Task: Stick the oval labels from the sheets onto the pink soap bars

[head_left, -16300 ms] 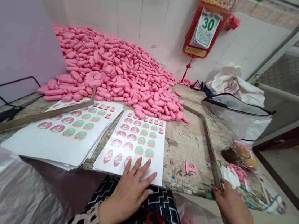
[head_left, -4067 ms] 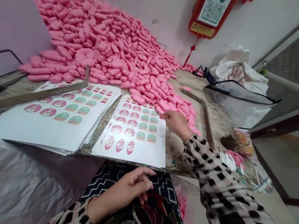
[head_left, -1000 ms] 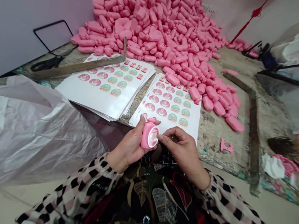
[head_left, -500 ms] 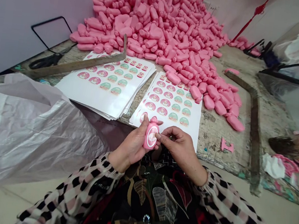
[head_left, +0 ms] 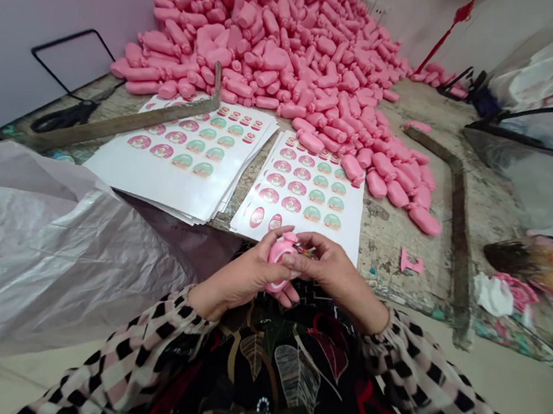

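A small pink bottle (head_left: 284, 244) is held in my left hand (head_left: 243, 273), its neck pointing away from me. On its front is an oval sticker with a white ring, partly covered by both thumbs. My right hand (head_left: 338, 275) closes on the bottle's right side, thumb pressed over the sticker and fingers curled behind. Just beyond my hands lies a sheet of stickers (head_left: 347, 242) with rows of pink and green rounded labels. To its left sits a thicker stack of sticker sheets (head_left: 109, 170).
A big heap of pink bottles (head_left: 276, 46) covers the table's back. Bent flat bars lie at left (head_left: 130, 123) and right (head_left: 462, 223). Black scissors (head_left: 66, 115) rest at far left, above a translucent plastic bag (head_left: 49, 253). A pink plastic piece (head_left: 411, 260) lies at right.
My left thumb has come from the bottle's side onto its front. My right hand has closed in around the bottle, its thumb now over the sticker. The view has shifted slightly.
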A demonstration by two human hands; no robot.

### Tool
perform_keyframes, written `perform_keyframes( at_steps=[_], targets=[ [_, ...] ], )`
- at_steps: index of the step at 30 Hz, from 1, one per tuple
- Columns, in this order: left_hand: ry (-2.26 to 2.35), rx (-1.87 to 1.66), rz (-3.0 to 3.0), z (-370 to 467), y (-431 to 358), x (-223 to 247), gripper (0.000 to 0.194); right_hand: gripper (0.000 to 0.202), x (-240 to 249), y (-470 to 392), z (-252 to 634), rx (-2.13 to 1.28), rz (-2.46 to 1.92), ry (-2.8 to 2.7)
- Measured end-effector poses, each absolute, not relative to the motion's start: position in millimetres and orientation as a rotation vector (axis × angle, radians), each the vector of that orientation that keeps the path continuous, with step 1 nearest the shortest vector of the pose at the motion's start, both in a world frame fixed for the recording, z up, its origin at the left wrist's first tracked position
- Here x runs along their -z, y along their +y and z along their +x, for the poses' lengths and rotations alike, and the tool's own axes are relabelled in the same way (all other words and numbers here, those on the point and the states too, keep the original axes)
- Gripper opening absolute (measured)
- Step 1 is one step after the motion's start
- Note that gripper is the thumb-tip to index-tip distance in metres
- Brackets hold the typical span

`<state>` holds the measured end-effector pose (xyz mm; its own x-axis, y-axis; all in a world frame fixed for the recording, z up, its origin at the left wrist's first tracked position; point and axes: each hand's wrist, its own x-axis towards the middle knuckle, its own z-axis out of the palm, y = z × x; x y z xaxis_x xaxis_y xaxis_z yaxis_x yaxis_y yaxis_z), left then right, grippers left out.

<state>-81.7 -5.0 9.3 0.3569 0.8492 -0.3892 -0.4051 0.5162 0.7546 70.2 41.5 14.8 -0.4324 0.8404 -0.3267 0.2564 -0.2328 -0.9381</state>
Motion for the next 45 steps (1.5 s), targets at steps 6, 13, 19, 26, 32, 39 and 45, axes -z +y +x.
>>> perform_keyframes(
  at_steps=[6, 13, 19, 26, 32, 39, 45],
  targets=[
    [0.871, -0.767, 0.752, -58.5, -10.0, 5.2, 0.102, 0.033, -8.5, 22.9, 76.7, -2.039, -1.229, -1.105],
    [0.912, -0.602, 0.871, -53.6, -11.2, 17.7, 0.083, 0.031, -3.2, 25.3, 165.0, -1.340, -1.574, -1.331],
    [0.915, -0.539, 0.890, -45.7, -2.7, 18.6, 0.072, 0.033, -6.4, 0.5, 227.0, -0.685, -2.107, -1.953],
    [0.961, -0.495, 0.930, -34.2, 1.8, 9.6, 0.063, 0.027, -40.8, 82.4, 236.8, -0.067, -2.218, -2.093],
    [1.008, -0.478, 0.949, -31.2, 2.0, 1.0, 0.055, 0.031, -32.7, 159.6, 243.8, 0.075, -2.466, -2.142],
    [0.952, -0.662, 0.803, -35.0, 13.5, -4.5, 0.045, 0.033, -39.0, 132.8, 219.5, -0.575, -2.004, -1.937],
    [0.805, -0.978, 0.532, -30.6, 32.7, -16.8, 0.041, 0.026, -29.4, 45.4, 119.3, -1.838, -1.105, -1.423]
  ],
)
